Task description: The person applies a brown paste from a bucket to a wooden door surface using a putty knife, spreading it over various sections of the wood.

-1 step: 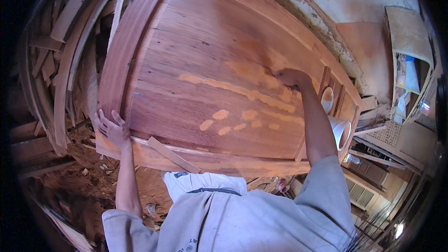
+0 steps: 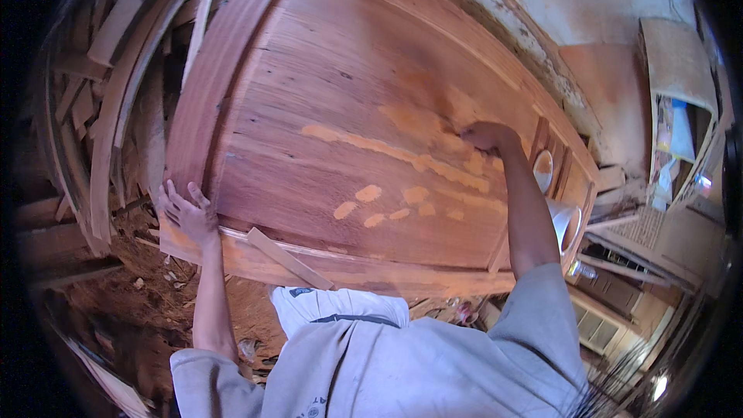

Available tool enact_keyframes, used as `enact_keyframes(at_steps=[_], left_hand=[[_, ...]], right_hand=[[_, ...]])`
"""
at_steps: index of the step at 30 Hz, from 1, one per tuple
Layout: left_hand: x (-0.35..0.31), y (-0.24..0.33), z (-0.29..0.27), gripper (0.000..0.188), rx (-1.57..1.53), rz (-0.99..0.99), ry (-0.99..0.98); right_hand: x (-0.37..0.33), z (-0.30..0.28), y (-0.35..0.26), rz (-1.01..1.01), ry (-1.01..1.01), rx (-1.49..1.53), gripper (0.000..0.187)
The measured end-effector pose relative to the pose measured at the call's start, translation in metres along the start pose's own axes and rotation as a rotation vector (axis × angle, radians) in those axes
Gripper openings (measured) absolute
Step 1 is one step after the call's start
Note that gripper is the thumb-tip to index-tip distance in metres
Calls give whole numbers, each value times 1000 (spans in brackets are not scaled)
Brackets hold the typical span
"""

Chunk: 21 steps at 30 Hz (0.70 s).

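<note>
A large reddish-brown wooden panel (image 2: 302, 85) with raised frame pieces lies in front of me. Orange-tan filler patches (image 2: 368, 193) and a long filler streak (image 2: 433, 168) mark its face. My left hand (image 2: 191, 213) rests on the panel's near-left corner, its fingers spread over the frame. At the right half, my right hand (image 2: 489, 138) is closed and low against the panel, beside a smeared orange area (image 2: 418, 118). Whatever it may grip is hidden under the fingers. A loose thin wood strip (image 2: 288, 259) lies slantwise across the panel's near edge.
A white tub (image 2: 565, 224) and a round white dish (image 2: 543, 170) sit on the panel's right end. Scrap boards (image 2: 128, 108) are piled at the left. Beyond the panel, at the right, stands an open cabinet (image 2: 677, 54). Brown debris (image 2: 155, 302) covers the ground below.
The whole picture has shifted very slightly. Both hands keep nearly the same places on the panel.
</note>
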<state>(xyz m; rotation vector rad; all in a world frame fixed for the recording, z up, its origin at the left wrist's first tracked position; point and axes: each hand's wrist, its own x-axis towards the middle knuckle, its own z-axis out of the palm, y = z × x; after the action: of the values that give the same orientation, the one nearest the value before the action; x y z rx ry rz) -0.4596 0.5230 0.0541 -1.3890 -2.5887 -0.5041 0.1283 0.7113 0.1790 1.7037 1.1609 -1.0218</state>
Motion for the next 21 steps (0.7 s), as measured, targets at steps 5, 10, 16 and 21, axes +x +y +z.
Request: enact_keyframes(at_steps=[5, 10, 16, 21], left_hand=[[0, -2, 1, 58, -35, -9, -40], [0, -4, 3, 58, -30, 9, -27], [-1, -2, 2, 57, -47, 25, -21], [0, -4, -5, 56, 6, 25, -51]], right_hand=[[-14, -19, -13, -87, 314, 308, 45], [-15, -19, -61, -96, 266, 343, 46], [-5, 11, -46, -20, 145, 176, 44], [-41, 42, -54, -149, 315, 508, 43]])
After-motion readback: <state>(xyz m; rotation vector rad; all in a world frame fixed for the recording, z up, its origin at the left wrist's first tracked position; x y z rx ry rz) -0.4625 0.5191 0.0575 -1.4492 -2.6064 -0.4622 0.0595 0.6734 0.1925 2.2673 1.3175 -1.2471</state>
